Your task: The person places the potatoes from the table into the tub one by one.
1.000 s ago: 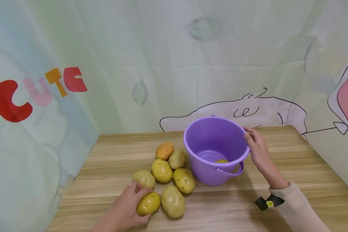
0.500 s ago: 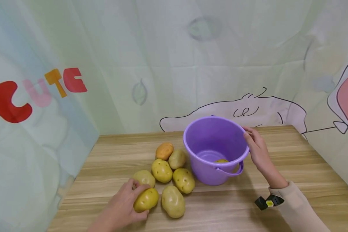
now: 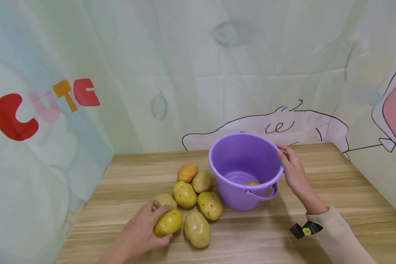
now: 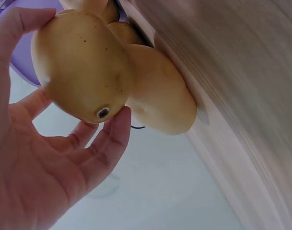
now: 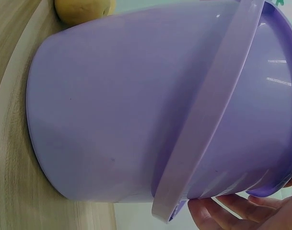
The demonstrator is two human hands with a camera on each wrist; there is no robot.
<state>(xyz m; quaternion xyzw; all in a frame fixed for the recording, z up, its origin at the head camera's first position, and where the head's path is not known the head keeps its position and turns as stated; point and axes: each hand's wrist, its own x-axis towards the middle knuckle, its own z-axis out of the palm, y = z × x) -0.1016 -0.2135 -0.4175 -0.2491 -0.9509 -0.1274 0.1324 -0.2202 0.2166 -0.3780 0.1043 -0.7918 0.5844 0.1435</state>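
Note:
My left hand (image 3: pixel 138 231) grips a yellow potato (image 3: pixel 168 223) between thumb and fingers; the left wrist view shows this potato (image 4: pixel 83 64) with a dark spot near its lower end. Just behind it a paler potato (image 3: pixel 165 201) lies partly hidden by my fingers. To its right is a large greenish potato (image 3: pixel 197 229). The purple bucket (image 3: pixel 244 198) stands upright, and my right hand (image 3: pixel 293 168) holds its rim on the right side. In the right wrist view, fingers (image 5: pixel 203 213) lie against the bucket's outside below the rim. Inside the bucket, part of a potato (image 3: pixel 252 183) shows.
Several more potatoes lie left of the bucket, among them an orange-brown one (image 3: pixel 187 172) and a yellow one (image 3: pixel 209 206) close to its wall. The bucket handle (image 3: pixel 265 197) hangs down at the front. A printed curtain (image 3: pixel 145 73) stands behind the wooden table (image 3: pixel 135 167).
The potato in my left hand has shifted slightly, first left and up, then a little right and up. My right hand and the bucket have stayed in place.

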